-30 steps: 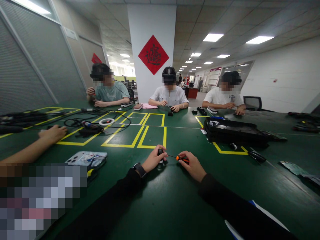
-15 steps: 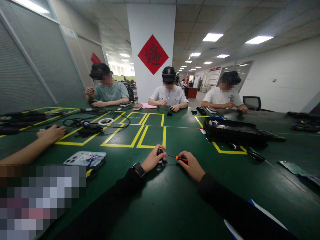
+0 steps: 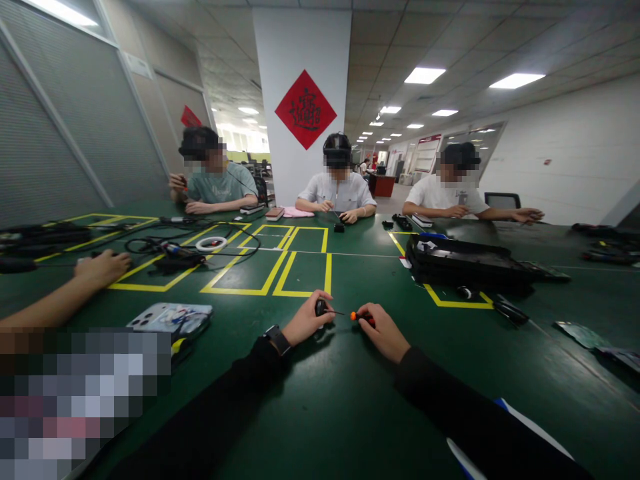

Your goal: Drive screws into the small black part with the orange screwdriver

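My left hand (image 3: 306, 316), with a dark watch at the wrist, is closed around a small black rounded object (image 3: 321, 307) whose kind I cannot make out. My right hand (image 3: 383, 328) grips a screwdriver (image 3: 355, 317) by its black and orange handle, pointing left toward the black object. A thin metal shaft (image 3: 338, 312) lies between the two hands, its left end at my left fingertips. Whether it joins the handle is hard to tell, as a small gap seems to show there. Both hands are just above the green table (image 3: 320, 413).
A black open case (image 3: 470, 263) lies at right, with a black tool (image 3: 511, 311) near it. Cables (image 3: 175, 257) and a white ring (image 3: 211, 244) lie left. A phone (image 3: 170, 316) is beside my left arm. A neighbour's hand (image 3: 103, 267) rests at left; three people sit opposite.
The black object has turned in my left hand, and the shaft has shifted slightly left. My right hand has barely moved. The person at far right has stretched an arm outward to the right.
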Demonstrator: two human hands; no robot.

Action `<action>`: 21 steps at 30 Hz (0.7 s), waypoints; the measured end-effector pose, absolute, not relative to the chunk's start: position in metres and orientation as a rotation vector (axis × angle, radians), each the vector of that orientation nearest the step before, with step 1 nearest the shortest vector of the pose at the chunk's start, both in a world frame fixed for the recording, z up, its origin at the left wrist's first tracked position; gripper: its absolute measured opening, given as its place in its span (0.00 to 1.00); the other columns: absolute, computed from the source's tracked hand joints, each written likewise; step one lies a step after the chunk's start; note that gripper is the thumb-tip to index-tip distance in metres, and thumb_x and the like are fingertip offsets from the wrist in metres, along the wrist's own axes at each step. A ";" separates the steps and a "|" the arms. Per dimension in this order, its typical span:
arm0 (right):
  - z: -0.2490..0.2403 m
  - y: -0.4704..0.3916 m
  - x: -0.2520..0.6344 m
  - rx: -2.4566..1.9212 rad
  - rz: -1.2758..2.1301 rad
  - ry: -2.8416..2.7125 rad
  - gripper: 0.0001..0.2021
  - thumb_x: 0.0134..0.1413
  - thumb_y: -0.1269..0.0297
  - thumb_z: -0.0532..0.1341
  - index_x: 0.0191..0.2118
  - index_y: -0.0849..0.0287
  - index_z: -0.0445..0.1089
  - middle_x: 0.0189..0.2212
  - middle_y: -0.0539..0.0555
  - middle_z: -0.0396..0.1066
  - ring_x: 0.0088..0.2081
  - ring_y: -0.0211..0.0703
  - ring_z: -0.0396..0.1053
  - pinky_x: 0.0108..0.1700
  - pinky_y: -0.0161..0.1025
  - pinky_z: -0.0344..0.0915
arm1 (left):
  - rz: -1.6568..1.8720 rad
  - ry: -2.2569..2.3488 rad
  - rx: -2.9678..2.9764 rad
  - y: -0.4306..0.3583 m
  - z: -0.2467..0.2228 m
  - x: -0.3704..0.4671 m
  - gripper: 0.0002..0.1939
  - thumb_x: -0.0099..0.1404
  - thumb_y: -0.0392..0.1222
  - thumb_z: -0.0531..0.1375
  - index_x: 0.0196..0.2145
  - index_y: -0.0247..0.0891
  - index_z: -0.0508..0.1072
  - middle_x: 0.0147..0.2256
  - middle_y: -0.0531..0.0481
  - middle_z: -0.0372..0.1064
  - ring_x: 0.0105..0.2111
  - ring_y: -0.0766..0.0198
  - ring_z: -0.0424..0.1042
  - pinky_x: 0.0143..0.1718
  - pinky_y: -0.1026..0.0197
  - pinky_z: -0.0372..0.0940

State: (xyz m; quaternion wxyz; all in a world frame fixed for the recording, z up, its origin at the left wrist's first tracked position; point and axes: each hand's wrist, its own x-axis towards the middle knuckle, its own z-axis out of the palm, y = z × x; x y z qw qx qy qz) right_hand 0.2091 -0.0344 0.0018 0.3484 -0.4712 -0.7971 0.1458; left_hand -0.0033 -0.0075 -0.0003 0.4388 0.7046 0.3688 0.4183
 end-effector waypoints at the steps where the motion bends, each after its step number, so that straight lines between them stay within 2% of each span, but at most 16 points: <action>1: 0.002 -0.035 0.209 -1.222 0.391 -2.056 0.06 0.50 0.70 0.52 0.36 0.59 0.63 0.33 0.52 0.63 0.36 0.39 0.60 0.39 0.38 0.58 | 1.036 0.924 1.770 -0.008 0.000 -0.003 0.18 0.52 0.39 0.57 0.41 0.39 0.59 0.30 0.53 0.65 0.26 0.71 0.65 0.29 0.66 0.60; 7: 0.004 -0.036 0.207 -1.194 0.445 -2.049 0.07 0.50 0.68 0.54 0.37 0.59 0.62 0.33 0.52 0.64 0.36 0.38 0.62 0.40 0.37 0.59 | 1.046 1.010 1.825 -0.007 -0.002 -0.004 0.17 0.52 0.40 0.57 0.41 0.38 0.60 0.30 0.54 0.62 0.23 0.72 0.62 0.27 0.66 0.58; 16: 0.006 -0.036 0.206 -1.201 0.434 -2.053 0.09 0.53 0.67 0.50 0.37 0.59 0.65 0.35 0.53 0.65 0.39 0.40 0.61 0.43 0.39 0.58 | 1.067 1.045 1.879 -0.008 0.000 -0.004 0.13 0.54 0.41 0.56 0.38 0.39 0.60 0.28 0.56 0.58 0.23 0.72 0.58 0.27 0.67 0.56; 21: 0.005 -0.035 0.206 -1.195 0.438 -2.024 0.08 0.52 0.68 0.51 0.37 0.59 0.65 0.34 0.53 0.65 0.37 0.40 0.62 0.41 0.39 0.58 | 1.110 1.083 1.909 -0.006 -0.001 -0.005 0.11 0.54 0.41 0.55 0.35 0.38 0.60 0.29 0.55 0.58 0.27 0.70 0.59 0.31 0.66 0.57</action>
